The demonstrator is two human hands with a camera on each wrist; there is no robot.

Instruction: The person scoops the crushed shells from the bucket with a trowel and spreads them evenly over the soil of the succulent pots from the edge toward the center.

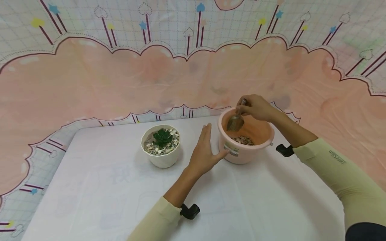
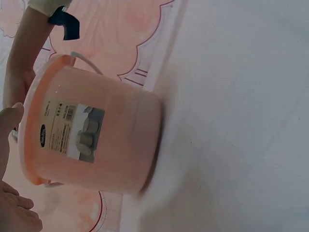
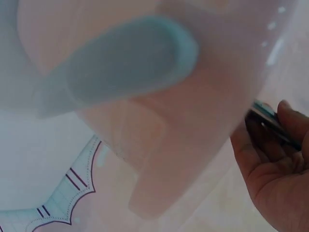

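My right hand grips the handle of a small metal scoop over the mouth of a pink bucket. The scoop's blade points down inside the rim, above some loose chips at the bottom. In the right wrist view the fingers curl round the handle. My left hand is held with straight fingers at the bucket's left side, its thumb by the label. To its left stands a white pot with a green succulent set in pale chips.
A white-covered table carries the bucket and pot. Behind it hangs a pink patterned cloth. The bucket's pale handle hangs on its side. Black wrist bands with mounts are on both forearms.
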